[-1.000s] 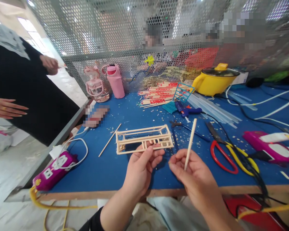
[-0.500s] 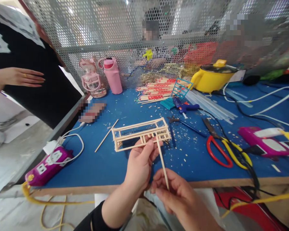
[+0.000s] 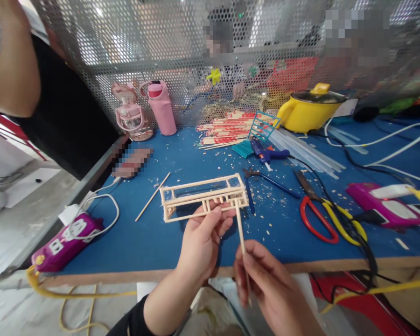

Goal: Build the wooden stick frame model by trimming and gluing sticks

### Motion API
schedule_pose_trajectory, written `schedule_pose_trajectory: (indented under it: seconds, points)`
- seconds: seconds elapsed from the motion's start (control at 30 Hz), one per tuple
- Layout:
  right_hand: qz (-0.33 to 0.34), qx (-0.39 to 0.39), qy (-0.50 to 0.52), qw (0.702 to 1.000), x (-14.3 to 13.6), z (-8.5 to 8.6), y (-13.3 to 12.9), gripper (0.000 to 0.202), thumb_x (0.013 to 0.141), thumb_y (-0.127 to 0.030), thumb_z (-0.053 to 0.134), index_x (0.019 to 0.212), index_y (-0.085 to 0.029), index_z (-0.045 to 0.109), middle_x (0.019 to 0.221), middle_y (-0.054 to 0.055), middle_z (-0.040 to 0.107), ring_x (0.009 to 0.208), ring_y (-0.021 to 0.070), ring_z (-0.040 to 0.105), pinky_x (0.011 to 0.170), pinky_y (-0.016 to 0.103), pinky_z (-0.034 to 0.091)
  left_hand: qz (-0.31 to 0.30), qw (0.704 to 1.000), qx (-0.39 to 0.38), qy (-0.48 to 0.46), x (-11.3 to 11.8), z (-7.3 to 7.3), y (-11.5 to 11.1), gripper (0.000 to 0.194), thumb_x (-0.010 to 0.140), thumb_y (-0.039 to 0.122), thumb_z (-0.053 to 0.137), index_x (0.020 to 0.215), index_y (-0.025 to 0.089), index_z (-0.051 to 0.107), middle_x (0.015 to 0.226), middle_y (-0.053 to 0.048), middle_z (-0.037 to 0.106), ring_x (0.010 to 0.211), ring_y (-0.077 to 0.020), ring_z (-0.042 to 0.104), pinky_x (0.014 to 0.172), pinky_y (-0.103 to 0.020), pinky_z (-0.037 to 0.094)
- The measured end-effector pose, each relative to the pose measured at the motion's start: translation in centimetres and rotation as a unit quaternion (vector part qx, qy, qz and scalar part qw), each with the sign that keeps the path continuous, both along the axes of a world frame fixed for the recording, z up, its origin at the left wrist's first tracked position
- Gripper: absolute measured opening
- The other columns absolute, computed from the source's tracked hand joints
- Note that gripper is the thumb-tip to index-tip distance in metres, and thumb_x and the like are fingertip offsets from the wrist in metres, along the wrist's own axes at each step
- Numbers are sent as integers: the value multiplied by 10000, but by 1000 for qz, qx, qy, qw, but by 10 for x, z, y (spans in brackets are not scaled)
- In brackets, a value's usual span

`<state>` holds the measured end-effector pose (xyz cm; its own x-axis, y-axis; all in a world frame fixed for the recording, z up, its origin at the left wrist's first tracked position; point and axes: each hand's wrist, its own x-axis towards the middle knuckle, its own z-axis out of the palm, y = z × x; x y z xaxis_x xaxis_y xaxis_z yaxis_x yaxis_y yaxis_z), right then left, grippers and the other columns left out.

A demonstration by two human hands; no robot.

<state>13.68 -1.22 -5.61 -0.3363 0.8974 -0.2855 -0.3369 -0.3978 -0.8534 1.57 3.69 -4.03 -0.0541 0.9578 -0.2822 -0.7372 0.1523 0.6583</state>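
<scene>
A box-shaped frame of pale wooden sticks (image 3: 203, 192) is held just above the blue table. My left hand (image 3: 205, 233) grips its near side, thumb on top and fingers underneath. Between thumb and fingers, my right hand (image 3: 262, 275) pinches a long wooden stick (image 3: 241, 228). The upper end of that stick meets the near right part of the frame, beside several short crosspieces. Its lower end sticks out below my fingers. Left of the frame, a loose stick (image 3: 152, 197) lies on the table.
Blue pliers (image 3: 276, 184), red-and-yellow scissors (image 3: 318, 219) and a blue glue gun (image 3: 269, 153) lie right. Behind are a stick bundle (image 3: 227, 128), a yellow pot (image 3: 306, 112) and pink bottles (image 3: 163, 109). A purple power strip (image 3: 68, 242) sits left; a person (image 3: 66, 107) stands beyond.
My right hand has slid right and turned the stick more upright, its tip now farther right on the frame. The frame has shifted slightly left. The standing person's arm has been raised.
</scene>
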Motion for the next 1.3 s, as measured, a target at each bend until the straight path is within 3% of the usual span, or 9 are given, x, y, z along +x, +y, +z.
schedule_pose_trajectory:
  seconds: [0.1, 0.27, 0.57, 0.7, 0.77, 0.87, 1.0, 1.13, 1.3]
  points:
    - [-34, 15, 9, 999, 4, 2, 3, 266, 859, -451, 544, 791, -193, 539, 589, -42, 453, 454, 50, 356, 420, 179, 260, 14, 999, -4, 36, 2, 0, 0, 179, 735, 265, 721, 827, 135, 637, 797, -14, 693, 685, -85, 653, 652, -177, 523]
    - [-27, 21, -5, 999, 6, 3, 8, 256, 864, -443, 542, 821, -191, 551, 592, -40, 443, 474, 50, 343, 437, 188, 246, 53, 994, 0, 100, 6, -2, 1, 199, 739, 311, 713, 785, 148, 609, 701, 31, 627, 610, -64, 587, 605, -178, 507]
    - [-134, 75, -66, 986, 14, 16, 39, 218, 820, -413, 611, 878, -224, 518, 613, -62, 446, 451, 47, 316, 409, 185, 218, 36, 990, -22, 131, 5, -4, -1, 258, 707, 350, 735, 785, 143, 602, 707, 14, 643, 625, -84, 613, 582, -182, 520]
    - [-147, 133, -154, 968, 16, 29, 60, 253, 789, -421, 638, 916, -239, 516, 628, -57, 519, 438, 64, 369, 393, 195, 261, 18, 995, -16, 100, 2, 0, -2, 248, 710, 338, 736, 805, 146, 610, 728, 5, 659, 643, -87, 630, 608, -183, 528]
    - [-140, 191, -247, 940, 16, 36, 69, 255, 778, -423, 647, 901, -228, 538, 674, -31, 582, 499, 86, 466, 445, 210, 335, 10, 996, -17, 90, 0, 0, -3, 240, 710, 323, 739, 816, 144, 619, 747, -4, 671, 654, -86, 638, 620, -177, 529]
    - [-126, 274, -403, 864, 16, 44, 79, 234, 769, -423, 654, 820, -205, 589, 688, -2, 632, 578, 119, 544, 525, 230, 387, 2, 996, -20, 89, -1, -2, -4, 237, 695, 295, 756, 823, 143, 627, 767, -6, 683, 669, -88, 652, 627, -171, 531]
    - [-127, 367, -539, 748, 13, 49, 82, 273, 849, -406, 555, 688, -194, 613, 615, 9, 640, 550, 126, 538, 544, 246, 358, -2, 995, -15, 94, 1, -4, -5, 229, 707, 292, 749, 828, 145, 622, 785, -10, 694, 692, -93, 665, 634, -168, 533]
    - [-147, 441, -616, 636, 13, 51, 81, 389, 900, -357, 479, 548, -195, 511, 515, 15, 579, 476, 119, 470, 518, 266, 288, -1, 995, -9, 99, 2, -2, -4, 226, 715, 296, 741, 805, 141, 604, 760, -10, 687, 690, -93, 663, 632, -167, 527]
    - [-147, 478, -654, 568, 15, 51, 86, 376, 902, -354, 470, 558, -201, 474, 532, 18, 553, 509, 129, 467, 526, 273, 262, -8, 996, 1, 94, 2, -2, -3, 230, 723, 311, 732, 837, 152, 612, 813, -22, 701, 758, -112, 673, 672, -183, 526]
